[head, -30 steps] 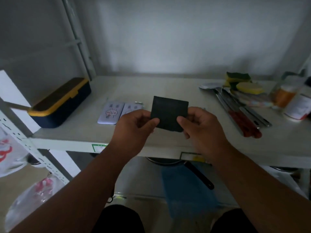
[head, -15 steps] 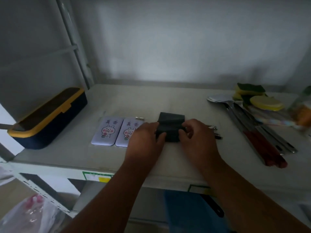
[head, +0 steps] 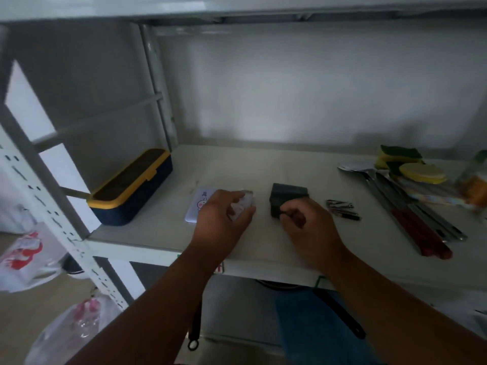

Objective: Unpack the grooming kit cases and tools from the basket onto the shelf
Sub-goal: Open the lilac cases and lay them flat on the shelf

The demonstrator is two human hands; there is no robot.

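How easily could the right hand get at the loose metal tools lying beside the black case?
Probably yes: the metal tools lie just right of the right hand, with bare shelf between, though it is gripping the black case.

Grey wall [head: 290, 83], white metal shelving upright [head: 52, 206], dim light.

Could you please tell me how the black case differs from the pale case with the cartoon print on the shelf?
The black case is dark and plain; the pale case is lavender-white with a cartoon figure. The right hand touches the black case, while the left hand partly covers the pale case. Both rest on the shelf.
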